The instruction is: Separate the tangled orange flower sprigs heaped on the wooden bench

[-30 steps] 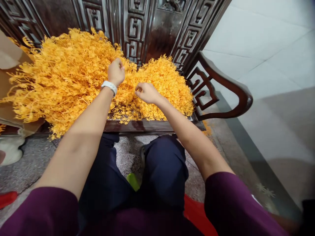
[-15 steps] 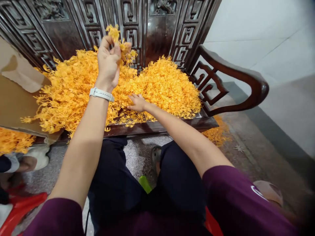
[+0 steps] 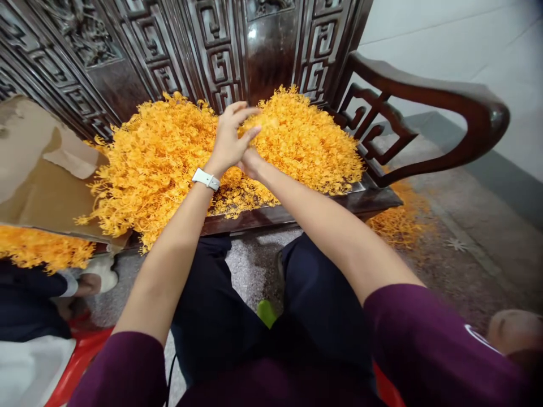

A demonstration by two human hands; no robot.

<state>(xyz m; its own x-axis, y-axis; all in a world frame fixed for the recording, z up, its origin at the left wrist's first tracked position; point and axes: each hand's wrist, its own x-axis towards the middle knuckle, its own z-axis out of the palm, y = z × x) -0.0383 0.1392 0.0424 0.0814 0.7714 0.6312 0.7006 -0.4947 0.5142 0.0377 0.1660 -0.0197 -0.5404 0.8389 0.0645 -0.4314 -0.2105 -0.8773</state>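
Observation:
Two heaps of small orange-yellow plastic pieces with thin curled prongs lie on a dark carved wooden bench (image 3: pixel 237 222). My left hand (image 3: pixel 232 135), with a white watch band (image 3: pixel 206 179) at its wrist, is over the gap between the left heap (image 3: pixel 165 152) and the right heap (image 3: pixel 309 141). Its fingers are spread toward the right heap, with blurred yellow pieces just past the fingertips. Right under it is my right hand (image 3: pixel 251 163); its fingers are mostly hidden behind the left hand, so what they hold does not show.
A torn cardboard box (image 3: pixel 59 186) leans at the left, with more orange pieces (image 3: pixel 46 249) below it. The bench's curved armrest (image 3: pixel 458 107) juts out at the right. Loose orange pieces (image 3: pixel 401 220) lie on the floor there. Another person's foot (image 3: pixel 99 274) shows at lower left.
My left hand has come down and right from above the left heap, and its fingers have opened from the cluster of pieces. My right hand has risen slightly to meet it. The view has shifted.

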